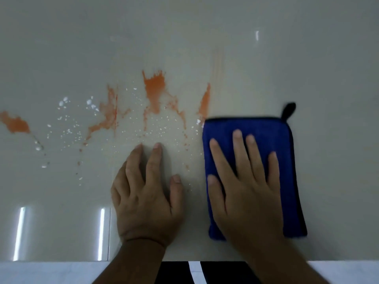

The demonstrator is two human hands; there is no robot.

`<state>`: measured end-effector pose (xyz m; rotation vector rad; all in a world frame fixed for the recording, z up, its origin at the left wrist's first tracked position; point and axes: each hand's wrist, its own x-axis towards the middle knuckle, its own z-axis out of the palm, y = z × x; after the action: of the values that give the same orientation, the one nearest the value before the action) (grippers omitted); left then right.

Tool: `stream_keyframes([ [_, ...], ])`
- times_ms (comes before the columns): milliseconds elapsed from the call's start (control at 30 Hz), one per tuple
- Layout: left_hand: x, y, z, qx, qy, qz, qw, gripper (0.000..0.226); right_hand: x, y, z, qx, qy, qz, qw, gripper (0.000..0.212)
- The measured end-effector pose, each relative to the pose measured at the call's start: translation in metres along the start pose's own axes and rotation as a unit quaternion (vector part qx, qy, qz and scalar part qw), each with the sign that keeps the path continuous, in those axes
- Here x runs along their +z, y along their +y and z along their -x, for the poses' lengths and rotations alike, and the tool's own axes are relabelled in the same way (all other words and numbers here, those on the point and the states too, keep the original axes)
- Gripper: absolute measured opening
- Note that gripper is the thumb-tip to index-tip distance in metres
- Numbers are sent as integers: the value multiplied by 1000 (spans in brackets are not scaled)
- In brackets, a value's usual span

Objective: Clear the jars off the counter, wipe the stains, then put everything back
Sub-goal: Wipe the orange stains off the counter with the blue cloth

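Right hand (244,187) flat on blue cloth (287,144)

Counter (307,68) fills view, near edge at bottom. Cloth (283,140) flat on counter, right of centre; hanging loop (288,110) at its far right corner. Right hand (244,181) flat on cloth, fingers spread toward far side. Left hand (143,193) flat on bare counter, just left of cloth, apart from it. Stains (153,89) on counter beyond left hand, spreading to far left; nearest stain touches cloth's far left corner. Scattered specks (67,130) among stains, left of left hand
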<state>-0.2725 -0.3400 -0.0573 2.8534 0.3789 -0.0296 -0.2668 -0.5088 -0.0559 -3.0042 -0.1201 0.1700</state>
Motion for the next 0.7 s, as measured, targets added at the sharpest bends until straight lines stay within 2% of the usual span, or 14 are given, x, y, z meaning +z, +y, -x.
stream_keyframes([
  [167, 0, -1, -1, 6, -2, -5, 1000, 67, -4, -5, -26, 7, -9, 3, 1000, 58],
  [300, 0, 0, -1, 10, 0, -3, 1000, 67, -15, -5, -122, 21, 7, -1, 1000, 58],
  [433, 1, 0, 0, 13, 15, 3, 1000, 66, -21, 3, -206, -7, 1, 12, 1000, 60],
  [567, 0, 0, 0, 17, 17, 13, 1000, 65, -18, 4, -202, -29, 29, 28, 999, 62],
  [700, -10, -7, 3, 35, 2, 65, 997, 60, -18, -17, -143, -34, -4, 21, 999, 63],
])
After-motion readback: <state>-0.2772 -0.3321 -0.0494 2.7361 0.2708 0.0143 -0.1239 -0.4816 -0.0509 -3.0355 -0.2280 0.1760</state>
